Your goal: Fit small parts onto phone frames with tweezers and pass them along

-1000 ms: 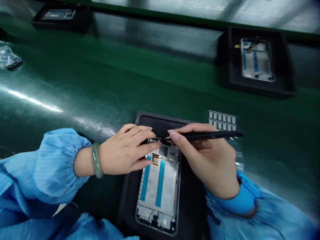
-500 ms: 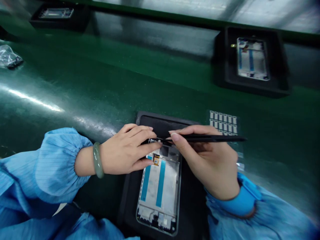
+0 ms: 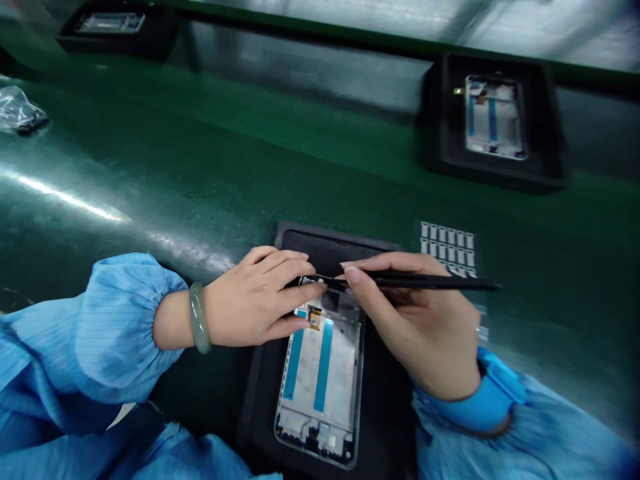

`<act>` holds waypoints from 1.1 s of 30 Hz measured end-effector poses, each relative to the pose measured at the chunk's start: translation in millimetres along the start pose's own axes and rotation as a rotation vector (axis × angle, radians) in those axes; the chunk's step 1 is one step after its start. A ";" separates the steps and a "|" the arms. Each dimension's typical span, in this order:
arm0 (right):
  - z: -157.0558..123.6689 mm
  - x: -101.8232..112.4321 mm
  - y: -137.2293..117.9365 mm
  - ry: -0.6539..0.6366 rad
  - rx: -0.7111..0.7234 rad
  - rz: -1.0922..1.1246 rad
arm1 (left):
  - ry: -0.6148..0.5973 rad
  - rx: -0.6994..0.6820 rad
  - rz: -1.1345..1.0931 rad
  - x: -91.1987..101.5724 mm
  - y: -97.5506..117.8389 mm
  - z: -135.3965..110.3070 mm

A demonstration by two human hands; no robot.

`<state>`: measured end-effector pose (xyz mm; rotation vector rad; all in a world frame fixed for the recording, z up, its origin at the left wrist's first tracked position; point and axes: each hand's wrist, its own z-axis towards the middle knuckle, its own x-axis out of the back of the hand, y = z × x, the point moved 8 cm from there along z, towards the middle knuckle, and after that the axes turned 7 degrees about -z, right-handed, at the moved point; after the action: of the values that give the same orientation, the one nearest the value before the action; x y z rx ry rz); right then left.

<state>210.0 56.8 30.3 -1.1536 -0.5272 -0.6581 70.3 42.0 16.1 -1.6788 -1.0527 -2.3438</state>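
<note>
A phone frame (image 3: 320, 380) with two blue strips lies in a black tray (image 3: 385, 400) in front of me. My left hand (image 3: 255, 300), a green bangle on its wrist, rests on the frame's top left corner with the fingers curled and pressing down. My right hand (image 3: 420, 327) pinches black tweezers (image 3: 430, 283), whose tip meets the frame's top edge next to my left fingertips. Whatever the tip holds is too small to see.
A sheet of small grey squares (image 3: 450, 248) lies right of the tray. On the green belt beyond, another black tray with a phone frame (image 3: 493, 120) sits at upper right, a third tray (image 3: 113, 27) at upper left, and a crumpled clear bag (image 3: 17, 110) at far left.
The far tray at upper right has drifted left along the belt. The tweezers' rear end has dipped slightly. Both hands stay at the frame's top edge.
</note>
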 end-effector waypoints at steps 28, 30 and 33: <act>-10.1 -8.7 -36.8 -0.109 0.288 -0.208 | 0.014 -0.014 -0.010 4.8 1.1 0.5; -8.4 -1.7 -25.6 -0.032 0.195 -0.147 | 0.011 -0.012 -0.007 3.8 0.8 0.2; -5.4 8.9 -2.5 0.089 0.010 -0.021 | 0.006 -0.009 -0.004 2.0 0.8 0.3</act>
<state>214.8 49.3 36.2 -1.1051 -0.4672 -0.7209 70.0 42.2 18.3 -1.6730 -1.0470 -2.3576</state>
